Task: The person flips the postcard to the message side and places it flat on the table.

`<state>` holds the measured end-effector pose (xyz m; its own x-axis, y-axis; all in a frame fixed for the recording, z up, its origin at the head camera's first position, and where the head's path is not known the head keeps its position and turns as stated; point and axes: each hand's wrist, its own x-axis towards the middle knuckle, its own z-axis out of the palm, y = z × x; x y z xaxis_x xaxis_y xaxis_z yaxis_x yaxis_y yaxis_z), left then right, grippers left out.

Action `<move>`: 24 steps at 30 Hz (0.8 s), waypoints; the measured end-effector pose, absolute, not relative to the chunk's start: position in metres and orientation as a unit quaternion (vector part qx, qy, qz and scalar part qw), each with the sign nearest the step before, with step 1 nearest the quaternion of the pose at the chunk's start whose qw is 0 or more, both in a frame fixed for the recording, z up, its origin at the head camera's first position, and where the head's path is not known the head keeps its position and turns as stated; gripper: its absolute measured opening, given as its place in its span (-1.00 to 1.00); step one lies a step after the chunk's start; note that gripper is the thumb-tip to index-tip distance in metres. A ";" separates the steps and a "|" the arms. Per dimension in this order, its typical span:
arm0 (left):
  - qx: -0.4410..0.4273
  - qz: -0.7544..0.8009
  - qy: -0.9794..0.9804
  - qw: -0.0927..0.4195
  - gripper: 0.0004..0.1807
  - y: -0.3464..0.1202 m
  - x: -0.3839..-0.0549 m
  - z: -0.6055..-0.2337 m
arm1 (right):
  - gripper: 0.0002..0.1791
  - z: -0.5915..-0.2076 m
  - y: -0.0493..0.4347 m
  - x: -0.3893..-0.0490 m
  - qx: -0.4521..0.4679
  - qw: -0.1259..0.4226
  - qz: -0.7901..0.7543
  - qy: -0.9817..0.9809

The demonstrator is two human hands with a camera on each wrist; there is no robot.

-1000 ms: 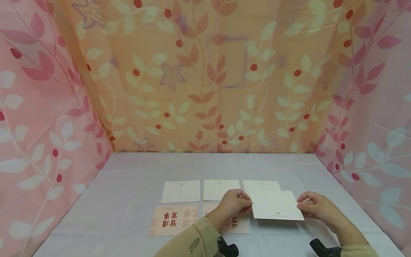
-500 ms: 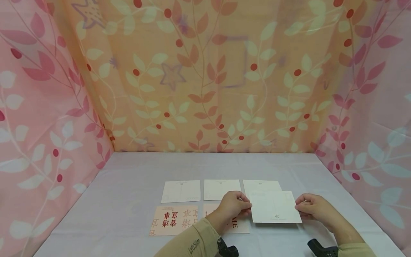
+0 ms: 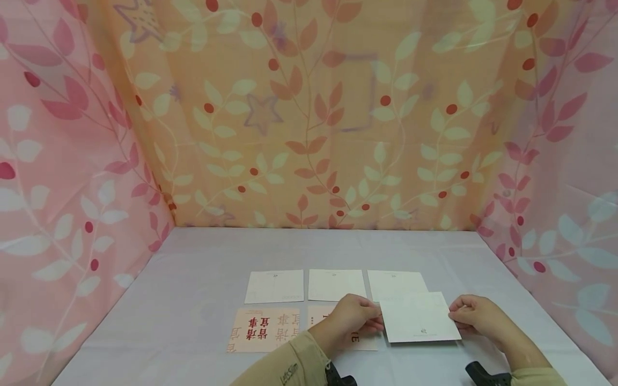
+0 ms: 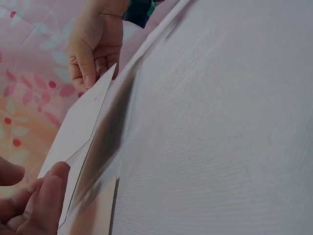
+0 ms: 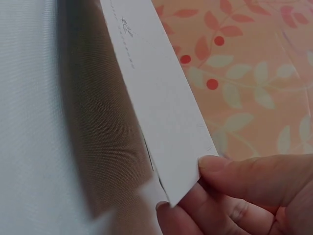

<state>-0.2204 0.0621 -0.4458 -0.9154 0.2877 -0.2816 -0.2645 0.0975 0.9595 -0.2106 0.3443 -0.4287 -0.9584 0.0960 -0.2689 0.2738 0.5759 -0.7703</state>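
A white postcard (image 3: 420, 317), its plain side up with a small printed mark near the front edge, is raised over the table with a shadow beneath it. My right hand (image 3: 478, 316) pinches its right end, thumb on top and fingers below, as the right wrist view shows at the card's corner (image 5: 181, 181). At the card's left edge is my left hand (image 3: 354, 319); in the left wrist view its thumb and fingers (image 4: 46, 200) stand apart, fingertips right by the edge. Partly hidden under my left forearm lies a peach postcard (image 3: 316, 315).
Behind, three white postcards lie in a row: left (image 3: 275, 287), middle (image 3: 335, 285) and right (image 3: 396, 284), the last overlapped by the raised card in this view. A peach postcard (image 3: 263, 329) with red characters lies front left. Patterned curtains (image 3: 309, 107) enclose the white-covered table (image 3: 193, 279).
The raised postcard has come slightly nearer the front of the table and its tilt has changed. My left fingers have spread from their pinch at its left edge; my right hand keeps its hold.
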 end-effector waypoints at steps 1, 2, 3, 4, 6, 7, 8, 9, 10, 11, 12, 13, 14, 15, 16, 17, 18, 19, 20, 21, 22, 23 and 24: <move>0.006 0.673 0.710 0.208 -0.91 0.062 -0.220 -0.446 | -0.85 -0.429 0.344 -0.210 0.104 0.099 -0.447 0.883; 0.004 0.674 0.707 0.211 -0.89 0.062 -0.220 -0.446 | -0.85 -0.429 0.344 -0.209 0.103 0.100 -0.446 0.883; 0.003 0.677 0.704 0.214 -0.89 0.062 -0.220 -0.447 | -0.85 -0.429 0.344 -0.209 0.103 0.100 -0.445 0.884; 0.002 0.678 0.702 0.218 -0.88 0.061 -0.220 -0.447 | -0.86 -0.429 0.344 -0.208 0.105 0.101 -0.443 0.885; 0.001 0.677 0.701 0.223 -0.87 0.061 -0.219 -0.448 | -0.88 -0.430 0.343 -0.208 0.109 0.101 -0.442 0.885; 0.001 0.678 0.700 0.224 -0.86 0.061 -0.219 -0.448 | -0.87 -0.431 0.343 -0.207 0.108 0.102 -0.441 0.885; -0.001 0.681 0.697 0.226 -0.87 0.061 -0.219 -0.448 | -0.87 -0.431 0.343 -0.207 0.108 0.103 -0.441 0.885; -0.004 0.684 0.693 0.228 -0.87 0.061 -0.218 -0.449 | -0.87 -0.432 0.343 -0.207 0.107 0.105 -0.440 0.885; -0.008 0.689 0.687 0.231 -0.88 0.061 -0.218 -0.449 | -0.87 -0.432 0.343 -0.207 0.107 0.106 -0.440 0.885; -0.010 0.693 0.682 0.234 -0.88 0.060 -0.218 -0.450 | -0.88 -0.433 0.343 -0.207 0.108 0.107 -0.441 0.884; -0.013 0.698 0.676 0.237 -0.87 0.060 -0.218 -0.450 | -0.89 -0.433 0.343 -0.207 0.110 0.108 -0.443 0.883; -0.014 0.703 0.669 0.240 -0.87 0.060 -0.218 -0.450 | -0.88 -0.433 0.344 -0.206 0.106 0.110 -0.445 0.882; -0.015 0.708 0.663 0.243 -0.86 0.059 -0.217 -0.450 | -0.88 -0.433 0.344 -0.206 0.103 0.113 -0.446 0.882; -0.014 0.710 0.660 0.245 -0.85 0.059 -0.217 -0.450 | -0.89 -0.433 0.344 -0.206 0.106 0.115 -0.447 0.881; -0.013 0.711 0.658 0.247 -0.84 0.059 -0.217 -0.450 | -0.90 -0.433 0.344 -0.205 0.107 0.117 -0.447 0.880; -0.010 0.710 0.659 0.248 -0.83 0.058 -0.216 -0.450 | -0.90 -0.433 0.343 -0.205 0.109 0.120 -0.446 0.880; -0.009 0.710 0.658 0.251 -0.82 0.058 -0.216 -0.450 | -0.89 -0.434 0.343 -0.205 0.109 0.123 -0.445 0.880; -0.006 0.709 0.659 0.252 -0.82 0.057 -0.216 -0.450 | -0.87 -0.434 0.343 -0.204 0.108 0.127 -0.441 0.882; -0.005 0.707 0.660 0.253 -0.81 0.057 -0.216 -0.450 | -0.87 -0.434 0.343 -0.204 0.111 0.131 -0.438 0.882; -0.004 0.706 0.660 0.255 -0.81 0.057 -0.215 -0.449 | -0.86 -0.434 0.343 -0.204 0.116 0.134 -0.436 0.882; -0.003 0.705 0.661 0.256 -0.80 0.056 -0.215 -0.449 | -0.85 -0.435 0.343 -0.203 0.116 0.137 -0.435 0.883; -0.003 0.705 0.661 0.257 -0.80 0.056 -0.215 -0.449 | -0.85 -0.435 0.343 -0.203 0.116 0.139 -0.434 0.883; -0.003 0.704 0.662 0.258 -0.79 0.055 -0.215 -0.449 | -0.84 -0.435 0.343 -0.203 0.112 0.142 -0.434 0.883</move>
<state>-0.2149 0.0553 -0.4494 -0.8672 0.3585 -0.3457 -0.3672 0.0087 0.9301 -0.2029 0.3430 -0.4355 -0.9348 0.0737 -0.3475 0.3202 0.5982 -0.7345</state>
